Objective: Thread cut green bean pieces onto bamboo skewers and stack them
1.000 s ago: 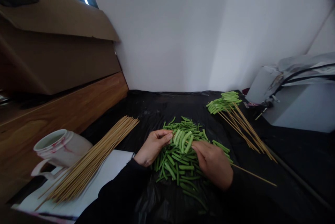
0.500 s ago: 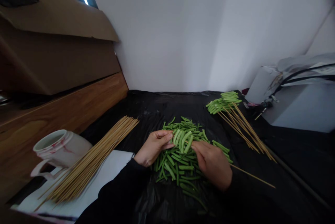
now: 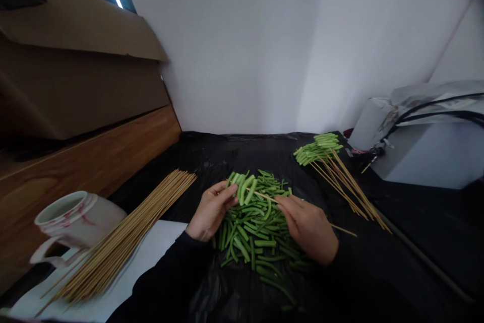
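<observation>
My right hand (image 3: 310, 230) is closed around a thin bamboo skewer (image 3: 265, 196), whose back end sticks out past the palm to the right. Several cut green bean pieces (image 3: 242, 188) sit side by side across the skewer's far end. The fingers of my left hand (image 3: 212, 208) are pinched on these pieces, and the skewer's tip is hidden among them. Below both hands spreads a loose pile of cut green beans (image 3: 265, 243). A bare length of skewer shows between the pieces and my right fingers.
At left, a bundle of bamboo skewers (image 3: 128, 235) lies on a white sheet (image 3: 151, 257) beside a white mug (image 3: 77, 222). Finished bean skewers (image 3: 319, 147) lie at back right on the black plastic cover (image 3: 234, 149). A cardboard box (image 3: 83, 81) stands left, a pale box (image 3: 427, 154) right.
The threaded bean pieces and my left hand have moved left, away from my right hand. More bare skewer shows between the hands, and less sticks out behind my right hand.
</observation>
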The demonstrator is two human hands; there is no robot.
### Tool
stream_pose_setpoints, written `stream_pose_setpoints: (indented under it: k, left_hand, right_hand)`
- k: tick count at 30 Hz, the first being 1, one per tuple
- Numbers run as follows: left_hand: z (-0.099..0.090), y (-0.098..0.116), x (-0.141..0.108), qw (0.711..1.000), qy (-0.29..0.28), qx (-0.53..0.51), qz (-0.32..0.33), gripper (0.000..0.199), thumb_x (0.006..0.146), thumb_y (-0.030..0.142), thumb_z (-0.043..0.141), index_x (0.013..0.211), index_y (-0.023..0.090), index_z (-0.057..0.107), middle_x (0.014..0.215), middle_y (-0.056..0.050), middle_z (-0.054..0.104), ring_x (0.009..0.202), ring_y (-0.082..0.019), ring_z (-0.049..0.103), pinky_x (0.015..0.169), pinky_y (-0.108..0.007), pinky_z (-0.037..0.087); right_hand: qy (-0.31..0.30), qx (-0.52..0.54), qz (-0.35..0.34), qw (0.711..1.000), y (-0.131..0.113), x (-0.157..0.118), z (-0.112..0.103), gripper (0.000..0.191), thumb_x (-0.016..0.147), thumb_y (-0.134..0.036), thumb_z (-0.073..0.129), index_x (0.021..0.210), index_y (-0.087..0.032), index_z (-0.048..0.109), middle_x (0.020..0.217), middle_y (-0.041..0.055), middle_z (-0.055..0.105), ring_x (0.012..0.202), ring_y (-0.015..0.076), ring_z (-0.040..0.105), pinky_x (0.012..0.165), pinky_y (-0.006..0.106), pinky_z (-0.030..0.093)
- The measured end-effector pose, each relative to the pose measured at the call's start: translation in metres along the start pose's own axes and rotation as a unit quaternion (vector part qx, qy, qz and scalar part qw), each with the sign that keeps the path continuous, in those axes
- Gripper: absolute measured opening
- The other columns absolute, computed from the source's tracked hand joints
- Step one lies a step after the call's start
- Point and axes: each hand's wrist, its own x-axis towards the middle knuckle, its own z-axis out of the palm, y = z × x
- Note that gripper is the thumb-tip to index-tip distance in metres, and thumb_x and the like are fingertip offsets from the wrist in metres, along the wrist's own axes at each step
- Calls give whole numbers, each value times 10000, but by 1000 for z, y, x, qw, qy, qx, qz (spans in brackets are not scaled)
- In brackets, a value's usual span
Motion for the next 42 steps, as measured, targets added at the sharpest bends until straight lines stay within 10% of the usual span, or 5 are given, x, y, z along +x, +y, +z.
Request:
stream_pose_setpoints:
  k: [7, 14, 22, 42]
  left_hand:
    - [-4, 3, 6, 997, 36, -56, 24, 203, 673, 204, 797, 844, 159, 698, 800, -4, 704, 708, -96, 654, 692, -197, 536]
    - [0, 5, 1, 1000, 19, 0, -10, 260, 770, 217, 714, 1016, 134, 702, 963, -87, 717, 792, -116, 667, 669, -166, 527]
    - [2, 1, 2, 999, -13, 9, -48, 216, 754, 174, 725, 962, 114, 721, 819, -60, 692, 673, -84, 620, 588, -142, 506]
    - [-1, -1, 3, 998, -21, 14, -50, 212, 744, 195, 737, 942, 120, 727, 812, -48, 674, 677, -76, 605, 597, -138, 490]
  right_hand:
    - [45, 7, -12, 999, 23, 7, -22, 241, 959, -223, 383, 986, -190, 621, 894, 51, 661, 841, 154, 619, 789, 267, 456]
    - [230, -29, 144, 962, 83, 7, -39, 208, 895, -277, 449, 918, -191, 636, 884, 70, 643, 841, 194, 593, 771, 311, 448]
    - [283, -84, 311, 903, 148, -8, -42, 283, 829, -287, 427, 949, -166, 653, 879, 90, 625, 828, 215, 559, 768, 336, 421]
    - [19, -212, 434, 875, 180, -17, -35, 334, 789, -204, 481, 1068, -210, 666, 886, 106, 685, 831, 221, 622, 744, 324, 441]
